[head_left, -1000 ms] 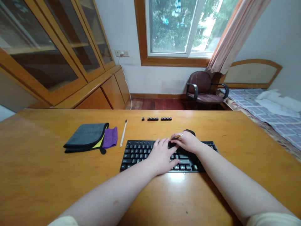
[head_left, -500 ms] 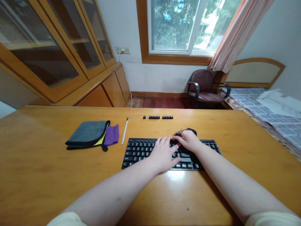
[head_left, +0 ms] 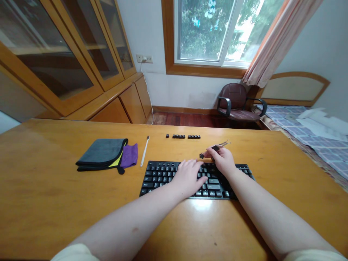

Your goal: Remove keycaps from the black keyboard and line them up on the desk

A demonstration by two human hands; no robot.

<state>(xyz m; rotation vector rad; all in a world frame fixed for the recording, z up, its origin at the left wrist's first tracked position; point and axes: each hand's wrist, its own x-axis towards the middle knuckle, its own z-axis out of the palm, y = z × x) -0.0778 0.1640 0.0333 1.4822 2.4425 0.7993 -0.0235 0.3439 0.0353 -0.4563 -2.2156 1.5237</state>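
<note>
A black keyboard (head_left: 160,177) lies across the desk under both my hands. Fingers spread and flat, my left hand (head_left: 187,177) rests on its middle keys. My right hand (head_left: 223,159) is closed around a keycap puller (head_left: 216,148), held just above the keyboard's back edge. Thin wire prongs stick out from the puller's far end, towards the right. At its left end is a small black keycap (head_left: 201,156); whether the puller grips it is too small to tell. Behind the keyboard stands a row of removed black keycaps (head_left: 178,136).
Left of the keyboard lie a white toothbrush (head_left: 145,151), a purple cloth (head_left: 129,156) and a folded grey towel (head_left: 102,154). The wooden desk (head_left: 54,188) has its far edge beyond the keycaps. A chair (head_left: 236,103) stands past it.
My right hand has lifted the puller slightly up and right from the keys, and a black keycap now shows at its left end. My left hand stays on the keyboard.
</note>
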